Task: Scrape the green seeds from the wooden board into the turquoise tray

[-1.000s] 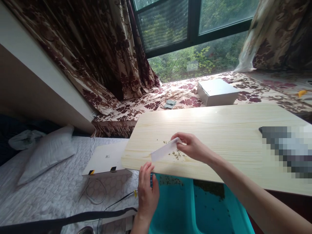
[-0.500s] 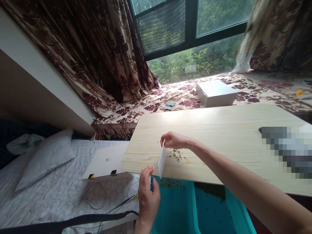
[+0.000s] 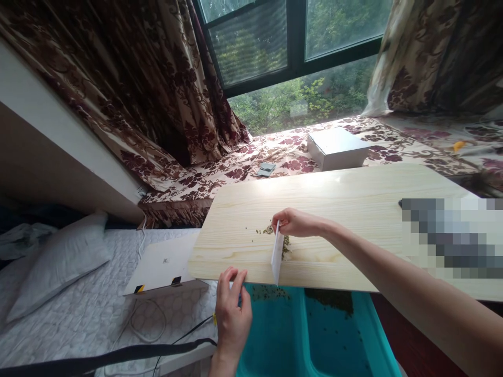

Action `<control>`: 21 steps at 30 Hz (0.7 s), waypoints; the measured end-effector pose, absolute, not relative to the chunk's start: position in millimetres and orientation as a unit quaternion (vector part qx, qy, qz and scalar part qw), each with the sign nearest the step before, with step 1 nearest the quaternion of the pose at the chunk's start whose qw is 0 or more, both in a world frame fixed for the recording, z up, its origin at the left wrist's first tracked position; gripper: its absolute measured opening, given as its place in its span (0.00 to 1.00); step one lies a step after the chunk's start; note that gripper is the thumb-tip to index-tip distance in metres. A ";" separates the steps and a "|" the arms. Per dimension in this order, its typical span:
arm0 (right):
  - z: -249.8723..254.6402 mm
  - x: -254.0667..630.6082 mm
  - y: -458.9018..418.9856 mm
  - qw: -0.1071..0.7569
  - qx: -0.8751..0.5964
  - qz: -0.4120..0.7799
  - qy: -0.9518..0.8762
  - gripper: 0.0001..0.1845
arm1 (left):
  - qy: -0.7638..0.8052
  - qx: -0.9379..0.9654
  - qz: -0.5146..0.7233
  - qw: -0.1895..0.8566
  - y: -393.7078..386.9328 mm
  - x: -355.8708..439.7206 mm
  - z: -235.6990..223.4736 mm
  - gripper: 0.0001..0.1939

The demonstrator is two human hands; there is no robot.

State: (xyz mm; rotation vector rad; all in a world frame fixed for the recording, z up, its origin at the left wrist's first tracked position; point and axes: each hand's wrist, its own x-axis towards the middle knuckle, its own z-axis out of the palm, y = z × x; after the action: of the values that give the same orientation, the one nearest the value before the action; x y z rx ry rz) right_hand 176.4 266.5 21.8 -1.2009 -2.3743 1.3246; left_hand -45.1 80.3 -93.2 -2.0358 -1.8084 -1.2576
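Note:
A thin white card [image 3: 277,256] stands on its edge on the pale wooden tabletop [image 3: 346,204], its lower end at the front edge. My right hand [image 3: 294,222] pinches the card's far top end. Small greenish-brown grains [image 3: 286,246] lie to the right of the card, and a few others are scattered beyond it on the left. Below the front edge sits a teal two-compartment bin [image 3: 304,335], with grains in both compartments. My left hand [image 3: 233,314] is curled round the bin's left rim, thumb on the inner side, fingertips by the table edge.
Left of the table, a white box [image 3: 159,267] and cables [image 3: 147,327] lie on a quilted bed [image 3: 58,293]. A silver-white box [image 3: 338,148] and a small grey-green item [image 3: 266,169] rest on the floral window ledge. A blurred-out object [image 3: 451,235] lies at the table's right.
The card in my right hand has moved right across the tabletop, onto the grain patch. Some grains now show on its left side. My left hand stays at the bin's rim.

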 end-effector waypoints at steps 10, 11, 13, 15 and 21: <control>34.2 206.8 257.9 0.164 -0.428 0.432 -0.777 0.09 | -0.591 -0.695 -0.404 0.069 80.5 -46.2 -88.6 0.18; 35.8 209.4 257.2 0.168 -0.432 0.433 -0.773 0.09 | -0.591 -0.695 -0.403 0.068 80.5 -46.2 -88.5 0.18; 39.2 214.1 255.5 0.176 -0.440 0.435 -0.766 0.08 | -0.591 -0.697 -0.400 0.067 80.4 -46.5 -88.1 0.18; 44.0 219.1 253.2 0.186 -0.447 0.434 -0.760 0.08 | -0.591 -0.700 -0.396 0.064 80.6 -46.9 -86.8 0.18; 66.3 245.4 226.5 0.255 -0.464 0.404 -0.746 0.11 | -0.578 -0.728 -0.366 0.045 82.1 -39.4 -79.1 0.19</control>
State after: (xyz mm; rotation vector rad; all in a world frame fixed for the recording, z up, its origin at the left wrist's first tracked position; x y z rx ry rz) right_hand 245.4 226.5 66.3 -1.2597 -2.0268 1.0972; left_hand -39.4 82.1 -79.1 -2.2244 -1.7650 -1.1183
